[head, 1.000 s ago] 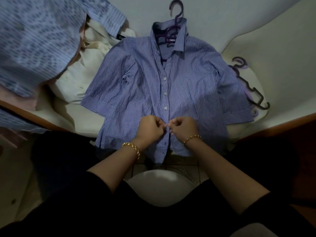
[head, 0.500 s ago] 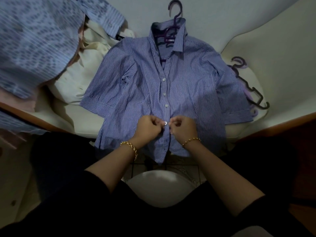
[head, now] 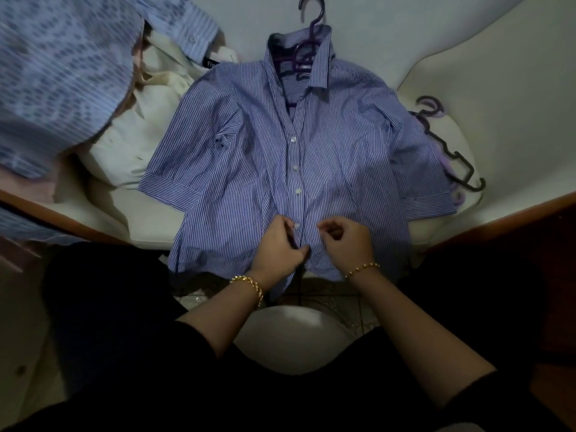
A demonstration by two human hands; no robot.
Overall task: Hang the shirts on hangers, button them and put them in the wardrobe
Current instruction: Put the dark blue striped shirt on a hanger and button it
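Note:
A blue-and-white striped shirt [head: 343, 157] lies face up on a white bed, on a purple hanger [head: 307, 42] whose hook sticks out past the collar. Several white buttons run down its front placket, closed from the chest down. My left hand [head: 280, 244] pinches the left front edge near the hem, just below the lowest closed button. My right hand [head: 346, 241] hovers close beside it, fingers curled, thumb and forefinger together; I cannot tell whether they hold cloth. Both wrists wear gold bracelets.
A pile of other shirts [head: 62, 73], blue patterned and cream [head: 149, 120], lies at the left. Spare purple hangers [head: 448, 148] lie at the right under the sleeve. A wooden bed frame [head: 498, 219] edges the mattress. A white round object [head: 293, 338] sits between my knees.
The button I was working on is now closed. Both hands have moved down the placket toward the hem, the left taking hold of the lower edge.

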